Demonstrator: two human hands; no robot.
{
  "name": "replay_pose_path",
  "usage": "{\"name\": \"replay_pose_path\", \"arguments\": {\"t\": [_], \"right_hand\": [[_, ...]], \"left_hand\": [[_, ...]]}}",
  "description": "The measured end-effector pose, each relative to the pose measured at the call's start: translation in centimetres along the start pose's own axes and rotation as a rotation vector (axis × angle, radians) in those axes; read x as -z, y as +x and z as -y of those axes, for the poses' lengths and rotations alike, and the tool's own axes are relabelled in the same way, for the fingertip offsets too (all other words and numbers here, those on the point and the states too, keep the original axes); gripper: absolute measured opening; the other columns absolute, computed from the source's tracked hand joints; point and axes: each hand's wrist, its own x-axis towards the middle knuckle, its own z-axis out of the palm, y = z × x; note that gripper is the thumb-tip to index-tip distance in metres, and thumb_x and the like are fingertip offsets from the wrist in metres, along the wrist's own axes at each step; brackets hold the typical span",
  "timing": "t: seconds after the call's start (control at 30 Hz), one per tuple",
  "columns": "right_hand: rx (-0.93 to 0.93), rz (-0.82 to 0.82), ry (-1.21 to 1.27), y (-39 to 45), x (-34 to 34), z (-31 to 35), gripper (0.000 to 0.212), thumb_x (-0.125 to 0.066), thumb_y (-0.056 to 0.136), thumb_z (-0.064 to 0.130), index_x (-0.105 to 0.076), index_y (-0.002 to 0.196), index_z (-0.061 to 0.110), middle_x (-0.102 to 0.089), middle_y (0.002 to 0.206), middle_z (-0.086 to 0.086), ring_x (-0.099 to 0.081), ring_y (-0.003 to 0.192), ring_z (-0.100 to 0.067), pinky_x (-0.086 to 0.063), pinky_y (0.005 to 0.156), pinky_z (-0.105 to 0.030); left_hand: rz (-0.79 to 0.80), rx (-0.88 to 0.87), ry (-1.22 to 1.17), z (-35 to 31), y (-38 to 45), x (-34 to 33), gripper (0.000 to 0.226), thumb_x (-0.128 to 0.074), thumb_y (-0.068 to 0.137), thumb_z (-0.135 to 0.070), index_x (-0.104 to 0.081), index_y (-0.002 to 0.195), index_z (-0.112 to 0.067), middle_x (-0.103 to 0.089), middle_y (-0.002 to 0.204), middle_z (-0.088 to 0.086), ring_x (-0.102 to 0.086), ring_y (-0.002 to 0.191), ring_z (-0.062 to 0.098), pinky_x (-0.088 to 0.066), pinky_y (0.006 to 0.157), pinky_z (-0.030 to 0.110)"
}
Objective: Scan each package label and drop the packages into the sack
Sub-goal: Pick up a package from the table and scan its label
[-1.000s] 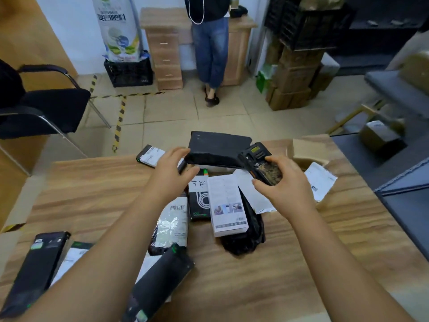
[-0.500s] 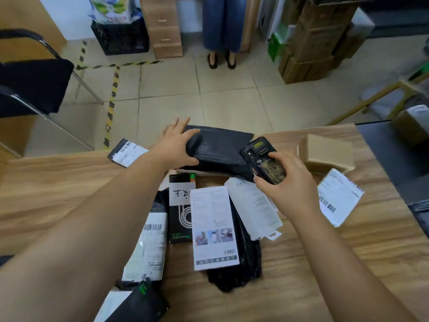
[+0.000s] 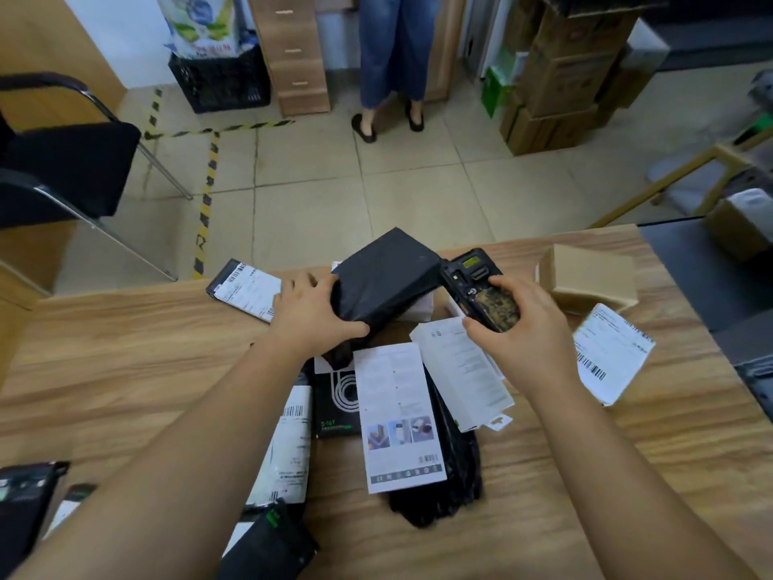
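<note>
Both bare forearms reach forward from the bottom of the frame, converging toward the middle. Left hand palm down, fingers curled over the near left edge of a black wrapped package with the thumb pressed along its lower side, gripping it and holding it tilted up. Right hand wraps a handheld scanner from the right, fingers over its top, thumb under its near end, wrist bent slightly inward, close beside the left hand but not touching it.
</note>
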Motion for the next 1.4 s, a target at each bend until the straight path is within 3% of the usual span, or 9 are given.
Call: {"name": "replay_pose_path", "arguments": {"t": [0.17,0.23,0.33,0.5,0.67,0.77,1.03,1.2,1.4], "right_hand": [[0.03,-0.021,0.04,-0.4,0.7,0.5,0.056,-0.076,0.071,0.041,-0.058,0.124,0.035,-0.057,0.12,0.017,-0.054,0.107,-0.007,-0.05,0.085,-0.035],[0.031,-0.018,0.06,-0.7,0.8,0.5,0.055,-0.077,0.071,0.04,-0.058,0.122,0.035,-0.056,0.117,0.018,-0.054,0.108,-0.007,-0.049,0.084,-0.034],[0.014,0.0,0.087,-1.1,0.6,0.4,0.054,-0.078,0.072,0.038,-0.058,0.122,0.037,-0.054,0.116,0.021,-0.052,0.108,-0.004,-0.045,0.082,-0.03],[-0.013,0.043,0.075,-1.7,0.4,0.1,0.055,-0.078,0.073,0.039,-0.057,0.124,0.038,-0.047,0.111,0.026,-0.041,0.096,0.007,-0.037,0.078,-0.024],[-0.011,0.087,0.069,-1.8,0.3,0.1,0.057,-0.078,0.074,0.039,-0.056,0.126,0.037,-0.049,0.115,0.023,-0.042,0.098,0.004,-0.038,0.079,-0.026],[0.003,0.119,0.07,-1.8,0.5,0.3,0.056,-0.077,0.073,0.039,-0.056,0.125,0.037,-0.05,0.115,0.022,-0.044,0.097,0.002,-0.039,0.078,-0.026],[0.154,0.154,0.081,-0.7,4.1,4.7,0.058,-0.079,0.071,0.039,-0.056,0.124,0.039,-0.052,0.11,0.019,-0.052,0.102,-0.004,-0.047,0.083,-0.027],[0.277,0.12,0.105,-0.8,6.7,10.2,0.059,-0.079,0.074,0.039,-0.053,0.127,0.039,-0.049,0.11,0.018,-0.048,0.096,-0.002,-0.042,0.076,-0.021],[0.374,0.088,0.092,-2.5,8.4,16.1,0.059,-0.08,0.07,0.041,-0.053,0.123,0.04,-0.049,0.111,0.015,-0.05,0.096,-0.005,-0.044,0.082,-0.025]], "left_hand": [[0.17,0.167,-0.607,1.3,-0.7,1.3,0.051,-0.07,0.073,-0.062,-0.062,0.115,-0.035,-0.065,0.118,0.0,-0.06,0.103,0.018,-0.052,0.09,0.037],[0.145,0.172,-0.603,1.5,-1.1,1.5,0.029,-0.06,0.091,-0.048,-0.063,0.114,-0.031,-0.067,0.117,0.003,-0.062,0.097,0.017,-0.05,0.082,0.031],[-0.046,0.129,-0.568,1.4,-1.6,1.0,0.039,-0.045,0.102,-0.038,-0.049,0.137,-0.022,-0.06,0.126,0.001,-0.055,0.117,0.027,-0.042,0.091,0.032],[-0.114,-0.015,-0.358,0.3,-1.9,0.2,0.067,-0.064,0.081,-0.062,-0.046,0.133,-0.023,-0.054,0.12,-0.001,-0.049,0.113,0.021,-0.048,0.093,0.043],[-0.132,0.111,-0.315,-1.1,-0.9,1.0,0.062,-0.067,0.068,-0.058,-0.054,0.116,-0.021,-0.062,0.108,0.003,-0.058,0.101,0.027,-0.055,0.084,0.045],[-0.074,0.202,-0.312,-1.8,-0.9,1.8,0.046,-0.073,0.077,-0.042,-0.055,0.112,-0.017,-0.064,0.101,0.006,-0.061,0.092,0.027,-0.054,0.075,0.037],[-0.29,0.188,-0.943,0.9,-5.8,5.1,0.049,-0.076,0.084,-0.027,-0.057,0.129,-0.021,-0.065,0.117,-0.007,-0.065,0.105,0.017,-0.056,0.092,0.04],[-0.511,0.067,-1.209,0.7,-9.6,10.3,0.049,-0.074,0.088,-0.015,-0.053,0.132,-0.023,-0.064,0.118,-0.012,-0.065,0.101,0.002,-0.055,0.077,0.017],[-0.647,-0.001,-1.285,2.3,-12.5,15.3,0.054,-0.076,0.085,-0.011,-0.051,0.131,-0.027,-0.065,0.118,-0.01,-0.065,0.097,-0.003,-0.055,0.072,0.017]]}}
